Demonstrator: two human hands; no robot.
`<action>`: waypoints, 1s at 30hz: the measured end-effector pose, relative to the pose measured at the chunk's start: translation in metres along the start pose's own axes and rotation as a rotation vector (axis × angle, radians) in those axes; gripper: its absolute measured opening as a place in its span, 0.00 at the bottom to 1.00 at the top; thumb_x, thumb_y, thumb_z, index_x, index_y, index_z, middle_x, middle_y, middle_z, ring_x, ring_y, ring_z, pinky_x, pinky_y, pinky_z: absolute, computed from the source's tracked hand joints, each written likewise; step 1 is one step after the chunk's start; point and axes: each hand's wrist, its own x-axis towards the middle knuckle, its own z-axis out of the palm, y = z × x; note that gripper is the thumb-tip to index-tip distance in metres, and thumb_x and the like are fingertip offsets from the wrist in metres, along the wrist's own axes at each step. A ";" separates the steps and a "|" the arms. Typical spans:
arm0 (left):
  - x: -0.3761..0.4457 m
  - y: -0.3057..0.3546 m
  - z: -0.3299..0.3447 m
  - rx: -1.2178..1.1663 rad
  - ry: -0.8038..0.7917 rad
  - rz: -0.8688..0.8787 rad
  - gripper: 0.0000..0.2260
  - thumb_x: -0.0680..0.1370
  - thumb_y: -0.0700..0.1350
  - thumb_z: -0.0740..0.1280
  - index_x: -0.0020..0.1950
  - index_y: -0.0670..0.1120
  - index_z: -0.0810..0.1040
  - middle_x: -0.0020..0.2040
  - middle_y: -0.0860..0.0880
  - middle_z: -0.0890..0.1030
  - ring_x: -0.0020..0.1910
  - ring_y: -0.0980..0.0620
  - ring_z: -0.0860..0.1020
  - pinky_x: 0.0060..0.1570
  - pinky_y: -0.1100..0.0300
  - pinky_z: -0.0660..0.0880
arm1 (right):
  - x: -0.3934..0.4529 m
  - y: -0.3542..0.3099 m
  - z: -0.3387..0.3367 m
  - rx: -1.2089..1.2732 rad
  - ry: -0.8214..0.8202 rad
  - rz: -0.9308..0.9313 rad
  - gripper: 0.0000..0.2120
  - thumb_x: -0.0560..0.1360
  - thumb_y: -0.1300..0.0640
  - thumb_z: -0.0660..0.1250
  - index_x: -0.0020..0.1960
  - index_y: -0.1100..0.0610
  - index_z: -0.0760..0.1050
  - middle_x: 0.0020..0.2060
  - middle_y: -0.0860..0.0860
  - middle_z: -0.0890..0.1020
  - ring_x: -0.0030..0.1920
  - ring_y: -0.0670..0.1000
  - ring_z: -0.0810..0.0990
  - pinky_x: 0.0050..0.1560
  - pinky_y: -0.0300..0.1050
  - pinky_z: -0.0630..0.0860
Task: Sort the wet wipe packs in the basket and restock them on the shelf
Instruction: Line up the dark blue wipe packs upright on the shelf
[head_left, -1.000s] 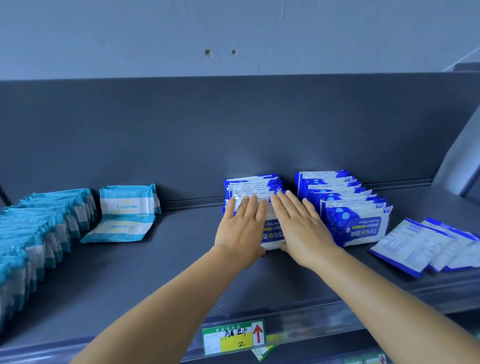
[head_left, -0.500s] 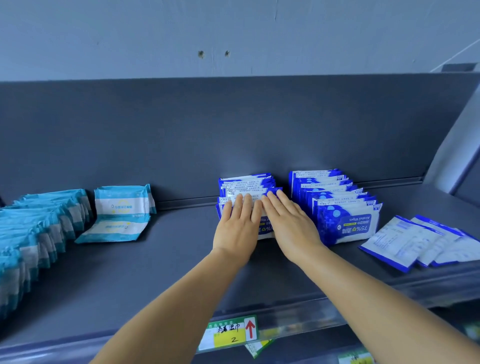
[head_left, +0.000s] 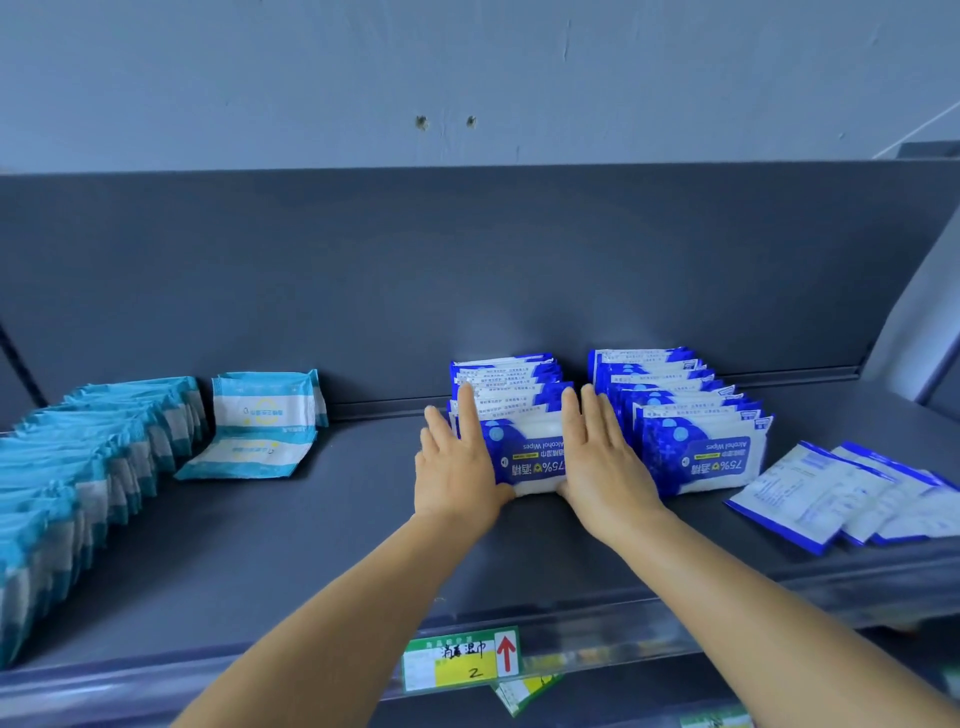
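On the dark grey shelf (head_left: 322, 545) a row of dark blue alcohol wipe packs (head_left: 524, 452) stands on edge at the middle. My left hand (head_left: 454, 462) presses flat against the row's left side with straight fingers. On the row's right side my right hand (head_left: 602, 462) presses the same way. A second row of the same blue packs (head_left: 696, 436) stands just to the right. Several blue packs (head_left: 841, 493) lie flat at the far right. A long row of teal packs (head_left: 78, 467) fills the left, with two more teal packs (head_left: 260, 431) beside it.
The shelf's back panel (head_left: 467, 270) rises behind the rows. A green and yellow price label (head_left: 460, 660) with a red arrow hangs on the front rail. A slanted grey side panel (head_left: 919, 332) closes the right end.
My hands lay on top of the front blue pack, close together. They have spread apart to the two sides of the row, uncovering the front pack's label.
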 end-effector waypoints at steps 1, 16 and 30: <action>-0.001 0.000 0.000 -0.087 -0.023 -0.026 0.54 0.68 0.52 0.76 0.77 0.51 0.36 0.68 0.42 0.62 0.62 0.41 0.71 0.56 0.51 0.72 | -0.001 -0.001 0.000 0.039 -0.019 0.030 0.42 0.79 0.61 0.62 0.77 0.57 0.32 0.77 0.57 0.38 0.77 0.57 0.41 0.71 0.48 0.61; -0.009 0.002 -0.003 0.021 -0.052 0.065 0.49 0.72 0.53 0.73 0.78 0.47 0.39 0.76 0.39 0.45 0.71 0.41 0.63 0.63 0.53 0.68 | -0.007 -0.006 -0.002 0.093 -0.038 0.044 0.43 0.78 0.59 0.64 0.77 0.58 0.33 0.77 0.57 0.38 0.78 0.55 0.46 0.66 0.48 0.68; -0.020 0.006 0.000 0.282 -0.030 0.268 0.36 0.77 0.56 0.65 0.77 0.49 0.47 0.78 0.42 0.41 0.77 0.42 0.42 0.73 0.51 0.51 | -0.022 0.001 -0.008 0.020 -0.063 -0.097 0.36 0.81 0.59 0.59 0.78 0.56 0.38 0.77 0.50 0.38 0.77 0.50 0.40 0.72 0.46 0.59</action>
